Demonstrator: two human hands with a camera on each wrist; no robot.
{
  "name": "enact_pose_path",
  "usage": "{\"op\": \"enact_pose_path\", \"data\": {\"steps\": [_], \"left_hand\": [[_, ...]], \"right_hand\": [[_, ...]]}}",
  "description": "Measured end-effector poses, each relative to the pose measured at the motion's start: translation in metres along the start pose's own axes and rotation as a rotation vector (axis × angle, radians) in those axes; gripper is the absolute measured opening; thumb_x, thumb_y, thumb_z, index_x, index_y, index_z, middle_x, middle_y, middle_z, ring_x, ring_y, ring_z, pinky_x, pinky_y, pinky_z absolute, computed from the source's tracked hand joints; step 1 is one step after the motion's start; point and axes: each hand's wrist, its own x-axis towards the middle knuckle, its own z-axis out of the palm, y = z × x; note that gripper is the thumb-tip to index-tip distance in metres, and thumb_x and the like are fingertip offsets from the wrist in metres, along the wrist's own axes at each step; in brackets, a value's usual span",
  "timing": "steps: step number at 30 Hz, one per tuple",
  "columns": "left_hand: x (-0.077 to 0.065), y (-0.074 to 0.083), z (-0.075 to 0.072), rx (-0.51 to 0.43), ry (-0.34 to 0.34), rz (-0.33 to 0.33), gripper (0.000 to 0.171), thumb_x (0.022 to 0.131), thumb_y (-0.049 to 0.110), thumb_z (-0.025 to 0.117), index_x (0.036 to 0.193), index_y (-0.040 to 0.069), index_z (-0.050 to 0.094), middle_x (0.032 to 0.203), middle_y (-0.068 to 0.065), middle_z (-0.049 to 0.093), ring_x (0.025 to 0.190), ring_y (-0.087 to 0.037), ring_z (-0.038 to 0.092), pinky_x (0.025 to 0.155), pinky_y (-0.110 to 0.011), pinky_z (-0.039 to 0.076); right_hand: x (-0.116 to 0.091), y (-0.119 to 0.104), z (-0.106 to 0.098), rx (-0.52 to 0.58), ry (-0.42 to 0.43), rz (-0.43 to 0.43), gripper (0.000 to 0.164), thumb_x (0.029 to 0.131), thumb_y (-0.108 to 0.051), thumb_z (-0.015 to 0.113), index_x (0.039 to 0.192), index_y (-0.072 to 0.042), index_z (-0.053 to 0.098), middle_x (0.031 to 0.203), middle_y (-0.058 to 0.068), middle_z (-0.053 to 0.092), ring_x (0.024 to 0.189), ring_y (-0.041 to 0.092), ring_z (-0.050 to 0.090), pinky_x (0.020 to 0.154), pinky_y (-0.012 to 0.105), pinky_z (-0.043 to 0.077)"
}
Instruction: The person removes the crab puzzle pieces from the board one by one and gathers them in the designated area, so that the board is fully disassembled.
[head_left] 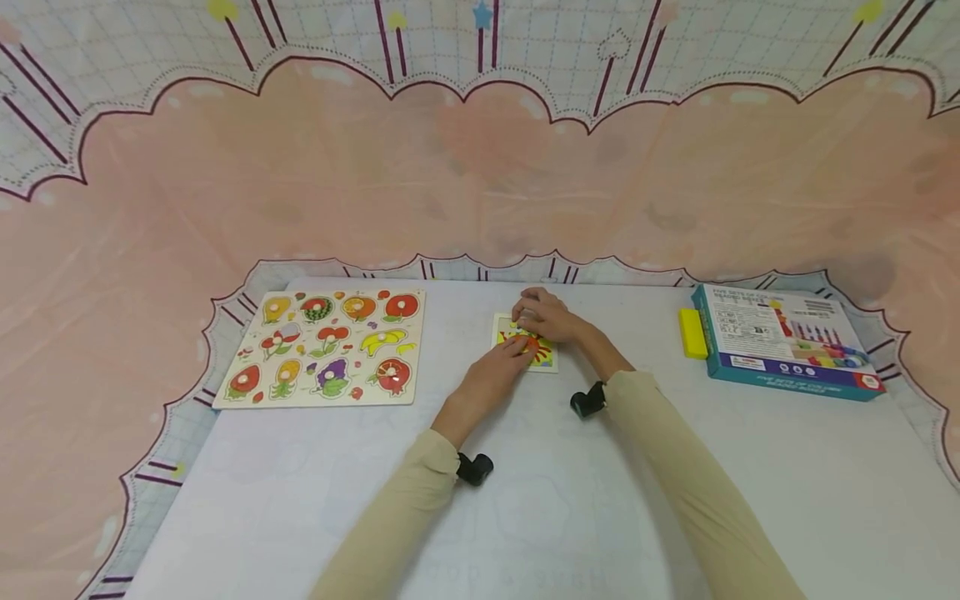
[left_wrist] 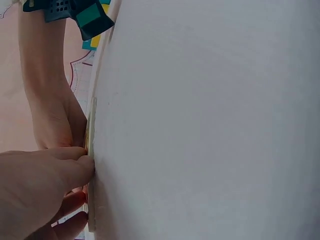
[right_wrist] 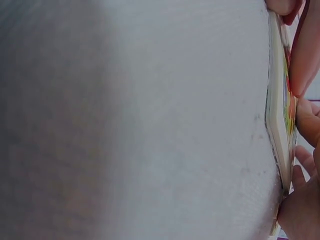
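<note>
From where I stand, the small picture board [head_left: 546, 360] lies flat on the white table [head_left: 457, 550], a little above the middle of the frame, right under both sets of fingertips. The left hand [head_left: 491, 375] comes in over its lower-left side, fingers fairly straight and touching the orange figure [head_left: 534, 342] on its face; the right hand [head_left: 549, 318], fingers bent, covers its upper-right corner. Neither hand is nearer, since both are on it (the fingertips of the two almost meet above that figure). The outline looks close to square, so I can't pick out a long axis. Nor can I tell whether either hand is pinching anything. A fruit board [head_left: 300, 401] sits at left, a yellow block [head_left: 693, 333] and a box [head_left: 783, 342] at right.
</note>
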Motion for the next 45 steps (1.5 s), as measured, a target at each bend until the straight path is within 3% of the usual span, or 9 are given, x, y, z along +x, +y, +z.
{"op": "enact_pose_path", "data": {"steps": [8,26,38,45], "left_hand": [[-0.0023,-0.0058,0.0001,-0.037,0.064,0.047,0.034,0.099,0.011,0.052,0.133,0.009,0.06,0.148,-0.007,0.048,0.138,-0.027,0.046,0.111,-0.037,0.042],[-0.004,-0.0087,0.0014,-0.17,0.112,0.058,0.032,0.098,0.01,0.055,0.129,0.005,0.062,0.146,-0.009,0.05,0.135,-0.027,0.049,0.112,-0.039,0.041],[-0.0062,-0.007,0.0069,-0.13,0.102,0.075,0.039,0.099,0.01,0.052,0.138,0.005,0.053,0.147,-0.009,0.049,0.137,-0.024,0.046,0.113,-0.036,0.039],[-0.0037,-0.0066,0.0034,-0.138,0.122,0.069,0.038,0.1,0.01,0.051,0.137,0.003,0.053,0.147,-0.011,0.05,0.138,-0.025,0.045,0.114,-0.036,0.038]], "right_hand": [[-0.0021,-0.0023,-0.0008,0.023,-0.002,0.002,0.019,0.101,-0.024,0.049,0.113,-0.016,0.061,0.158,0.019,0.022,0.145,0.045,0.018,0.117,0.066,0.013],[0.0025,-0.0023,0.0012,0.012,-0.001,0.028,0.016,0.099,-0.027,0.052,0.109,-0.017,0.059,0.157,0.019,0.023,0.145,0.045,0.02,0.117,0.065,0.015],[-0.0026,-0.0028,0.0043,0.039,-0.024,0.008,0.013,0.099,-0.026,0.053,0.109,-0.017,0.056,0.158,0.021,0.02,0.145,0.046,0.017,0.115,0.068,0.014],[-0.0044,-0.0033,-0.0021,0.083,0.018,-0.027,0.013,0.099,-0.025,0.054,0.107,-0.015,0.055,0.158,0.022,0.019,0.147,0.045,0.015,0.116,0.068,0.012]]}}
